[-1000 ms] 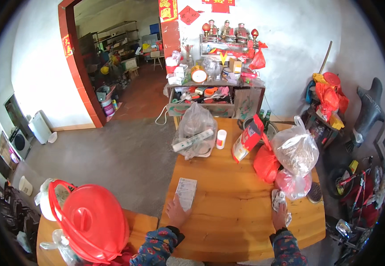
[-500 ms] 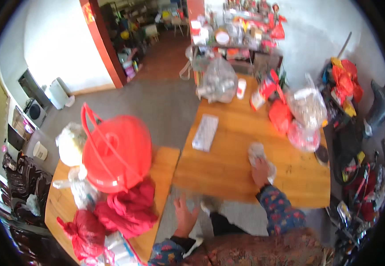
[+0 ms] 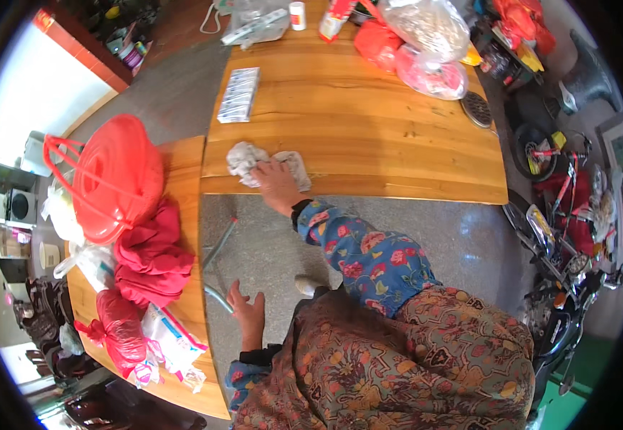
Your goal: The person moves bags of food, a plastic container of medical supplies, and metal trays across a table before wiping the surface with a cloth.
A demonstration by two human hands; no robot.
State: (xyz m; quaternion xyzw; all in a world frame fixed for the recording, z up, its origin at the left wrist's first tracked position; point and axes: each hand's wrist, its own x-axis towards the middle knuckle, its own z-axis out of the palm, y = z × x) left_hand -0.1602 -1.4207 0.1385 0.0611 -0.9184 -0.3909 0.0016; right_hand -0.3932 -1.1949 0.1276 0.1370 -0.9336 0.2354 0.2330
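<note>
My right hand presses down on a crumpled whitish rag near the front left corner of the wooden table. The rag bunches out on both sides of the fingers, and part of it is hidden beneath them. My left hand hangs in the air beside the second table, fingers apart, holding nothing. Behind the rag lies a white patterned rectangular pack, apart from my right hand.
On the left table are a red lidded bucket, dark red cloth and a red plastic bag. Clear and red bags sit at the far right, near a dark round mesh-like object. A motorcycle stands at right.
My right hand has swept the rag leftward across the table to its front left corner. My left hand stays open off the tables. The view has shifted downward and to the right.
</note>
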